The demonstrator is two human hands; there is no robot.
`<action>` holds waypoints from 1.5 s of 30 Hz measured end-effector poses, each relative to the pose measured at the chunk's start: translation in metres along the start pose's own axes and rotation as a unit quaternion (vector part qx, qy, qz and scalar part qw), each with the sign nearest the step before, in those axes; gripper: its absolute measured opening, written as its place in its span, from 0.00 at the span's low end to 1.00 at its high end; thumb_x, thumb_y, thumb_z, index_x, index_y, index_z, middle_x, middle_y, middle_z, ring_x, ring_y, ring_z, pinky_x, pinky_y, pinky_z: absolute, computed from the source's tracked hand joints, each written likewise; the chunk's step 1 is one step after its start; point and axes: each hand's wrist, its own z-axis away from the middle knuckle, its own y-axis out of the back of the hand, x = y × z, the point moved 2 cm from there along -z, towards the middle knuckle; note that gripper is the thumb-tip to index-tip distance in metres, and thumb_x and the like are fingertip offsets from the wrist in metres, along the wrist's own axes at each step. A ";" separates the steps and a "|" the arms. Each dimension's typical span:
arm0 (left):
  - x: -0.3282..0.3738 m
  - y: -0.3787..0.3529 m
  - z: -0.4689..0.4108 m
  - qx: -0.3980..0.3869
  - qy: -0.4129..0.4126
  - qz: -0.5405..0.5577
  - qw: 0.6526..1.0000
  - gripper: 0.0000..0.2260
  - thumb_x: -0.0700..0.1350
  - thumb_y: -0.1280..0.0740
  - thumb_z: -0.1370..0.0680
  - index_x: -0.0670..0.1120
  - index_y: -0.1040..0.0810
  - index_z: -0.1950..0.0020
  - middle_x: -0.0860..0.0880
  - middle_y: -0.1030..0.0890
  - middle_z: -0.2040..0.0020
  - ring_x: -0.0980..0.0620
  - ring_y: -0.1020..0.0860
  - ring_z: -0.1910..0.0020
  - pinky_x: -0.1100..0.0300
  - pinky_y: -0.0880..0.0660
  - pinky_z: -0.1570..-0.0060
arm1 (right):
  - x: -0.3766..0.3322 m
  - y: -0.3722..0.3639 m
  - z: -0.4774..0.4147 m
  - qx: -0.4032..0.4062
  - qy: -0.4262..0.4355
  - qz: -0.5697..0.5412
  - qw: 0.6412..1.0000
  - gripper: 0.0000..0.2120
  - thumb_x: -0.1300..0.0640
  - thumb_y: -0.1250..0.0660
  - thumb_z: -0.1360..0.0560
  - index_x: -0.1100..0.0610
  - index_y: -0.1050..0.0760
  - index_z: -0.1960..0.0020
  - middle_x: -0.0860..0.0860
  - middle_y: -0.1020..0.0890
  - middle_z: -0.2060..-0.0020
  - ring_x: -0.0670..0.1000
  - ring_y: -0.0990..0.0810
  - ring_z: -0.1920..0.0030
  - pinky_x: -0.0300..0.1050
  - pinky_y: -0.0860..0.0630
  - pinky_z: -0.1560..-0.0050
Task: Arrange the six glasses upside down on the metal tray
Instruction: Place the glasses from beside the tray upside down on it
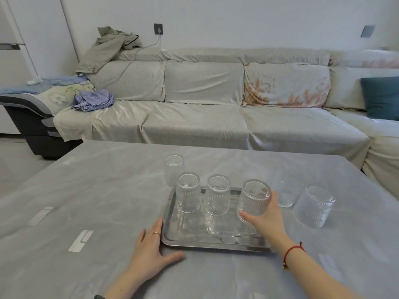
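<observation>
A metal tray lies on the grey table. Two ribbed glasses stand upside down along its far edge, a left glass and a middle glass. My right hand grips a third glass, upside down and tilted, at the tray's far right corner. My left hand rests flat on the table, fingers apart, touching the tray's left front corner. Off the tray, one glass stands behind its far left corner. Two more sit to the right, a near one and a tilted far-right one.
The table is covered with a grey cloth. Behind it runs a long covered sofa with clothes at its left end and a teal cushion at the right. Floor shows at the far left.
</observation>
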 end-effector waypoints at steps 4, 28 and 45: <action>-0.005 -0.006 0.000 0.036 -0.017 -0.023 0.999 0.49 0.73 0.40 0.37 0.47 0.52 0.25 0.53 0.43 0.24 0.58 0.46 0.26 0.60 0.57 0.28 | 0.008 -0.004 -0.017 0.008 -0.015 0.014 1.000 0.41 0.60 0.21 0.43 0.53 0.39 0.37 0.47 0.30 0.46 0.48 0.31 0.45 0.44 0.33 0.42; -0.004 -0.003 -0.003 0.029 0.008 0.021 0.999 0.41 0.64 0.36 0.31 0.47 0.48 0.26 0.53 0.41 0.25 0.55 0.43 0.27 0.58 0.53 0.26 | 0.019 0.000 0.003 -0.070 0.002 0.107 0.992 0.37 0.58 0.29 0.32 0.56 0.44 0.29 0.54 0.33 0.31 0.55 0.34 0.32 0.53 0.35 0.32; 0.042 0.056 -0.165 0.066 0.088 0.210 0.972 0.36 0.45 0.32 0.27 0.41 0.50 0.26 0.43 0.44 0.24 0.46 0.43 0.26 0.55 0.44 0.29 | 0.047 0.028 0.047 -0.088 0.006 0.239 0.967 0.23 0.57 0.34 0.28 0.56 0.33 0.34 0.56 0.33 0.31 0.56 0.33 0.32 0.51 0.36 0.32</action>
